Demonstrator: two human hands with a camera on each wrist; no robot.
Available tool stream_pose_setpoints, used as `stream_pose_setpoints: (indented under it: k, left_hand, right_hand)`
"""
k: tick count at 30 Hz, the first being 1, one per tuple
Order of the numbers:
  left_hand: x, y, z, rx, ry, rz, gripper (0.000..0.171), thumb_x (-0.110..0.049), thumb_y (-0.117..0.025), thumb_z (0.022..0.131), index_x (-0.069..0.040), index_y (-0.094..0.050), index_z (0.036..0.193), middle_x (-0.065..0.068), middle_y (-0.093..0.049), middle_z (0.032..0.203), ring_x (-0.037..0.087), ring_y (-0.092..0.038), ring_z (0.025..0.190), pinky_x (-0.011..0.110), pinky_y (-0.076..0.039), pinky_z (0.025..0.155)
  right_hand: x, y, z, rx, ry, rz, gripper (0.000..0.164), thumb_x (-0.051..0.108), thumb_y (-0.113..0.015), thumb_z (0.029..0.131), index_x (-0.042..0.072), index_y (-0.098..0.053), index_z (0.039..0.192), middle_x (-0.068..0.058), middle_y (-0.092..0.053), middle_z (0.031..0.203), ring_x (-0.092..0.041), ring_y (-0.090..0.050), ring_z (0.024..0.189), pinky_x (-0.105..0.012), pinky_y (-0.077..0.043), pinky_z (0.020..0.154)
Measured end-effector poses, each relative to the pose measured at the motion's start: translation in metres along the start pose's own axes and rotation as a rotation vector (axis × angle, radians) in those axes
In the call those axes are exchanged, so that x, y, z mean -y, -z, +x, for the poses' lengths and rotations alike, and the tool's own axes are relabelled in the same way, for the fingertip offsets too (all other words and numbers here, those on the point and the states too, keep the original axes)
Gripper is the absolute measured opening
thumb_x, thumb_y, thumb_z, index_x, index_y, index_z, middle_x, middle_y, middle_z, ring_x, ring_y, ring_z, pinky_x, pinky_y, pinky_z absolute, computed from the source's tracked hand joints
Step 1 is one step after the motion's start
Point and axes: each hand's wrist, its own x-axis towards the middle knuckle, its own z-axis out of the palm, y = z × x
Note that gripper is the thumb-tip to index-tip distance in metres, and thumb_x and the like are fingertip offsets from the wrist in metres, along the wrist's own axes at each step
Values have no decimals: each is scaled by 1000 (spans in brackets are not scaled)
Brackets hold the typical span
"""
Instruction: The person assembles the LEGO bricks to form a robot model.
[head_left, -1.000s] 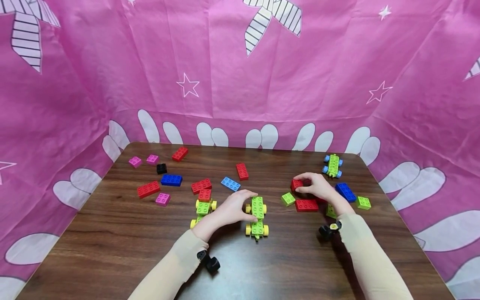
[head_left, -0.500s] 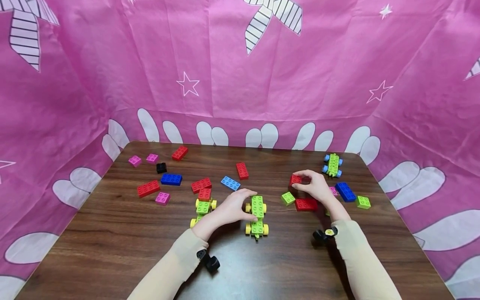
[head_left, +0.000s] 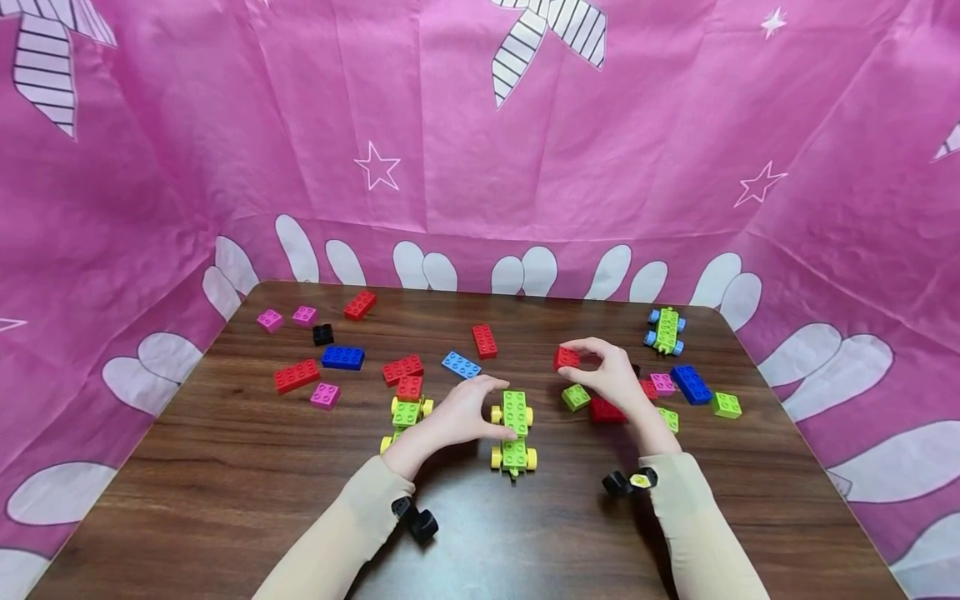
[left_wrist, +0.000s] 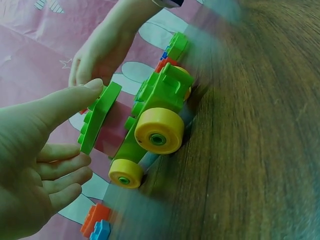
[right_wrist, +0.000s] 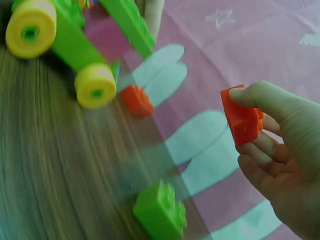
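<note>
Left hand (head_left: pixel 462 412): your thumb meets one end of the green plate (head_left: pixel 515 407) and your fingers the other, a light hold spanning its length; an uneven squeeze could tip the plate or lift it from its seat
Pink brick (left_wrist: pixel 111 129): wedged between that plate and the green car base (left_wrist: pixel 167 95); how firmly it is seated cannot be told, and a loose joint would likely part under a sideways push
Yellow wheels (left_wrist: pixel 150 125): resting on the table (head_left: pixel 555 533), they could let the car roll away should your steadying hand slacken
Right hand (head_left: pixel 609 377): your thumb and fingers are closed to the width of a red brick (right_wrist: pixel 244 117), pinched clear of the wood, right of the car; a slack or off-centre grip could let it twist or drop
Green brick (head_left: pixel 576 397): just below your right thumb in the head view, at risk of a knock from a low sweep
Second car (head_left: pixel 406 415): partly hidden beside your left wrist, where a sinking forearm could jolt it
</note>
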Motion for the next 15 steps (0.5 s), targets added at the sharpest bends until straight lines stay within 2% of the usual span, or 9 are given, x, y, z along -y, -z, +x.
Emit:
stream_pose_setpoints:
  k: [2,8,15]
  left_hand:
    - [0,0,0,-2,4,1,77,-43,-80,76,-4,-52,135,12,-55,136,27,-50,127,46,-40,105]
    - [0,1,1,-9,5,0,76,-44,-79,76,-4,-53,135,12,-56,134,28,-51,125,46,-42,104]
    - [1,0,1,4,28,-2,76,-45,-79,76,-3,-53,135,12,-57,133,27,-51,125,45,-42,104]
  right_hand:
    - [7,-4,0,6,21,9,37,21,-78,81,9,-68,115,-10,-69,110,-23,-63,100,-36,-53,84]
    - [24,-17,-1,38,80,54,37,18,-80,79,8,-69,113,-8,-69,109,-22,-63,99,-45,-52,87]
    - [36,-32,-3,99,100,112,36,19,-81,79,10,-69,112,-6,-70,106,-21,-63,98,-40,-53,87]
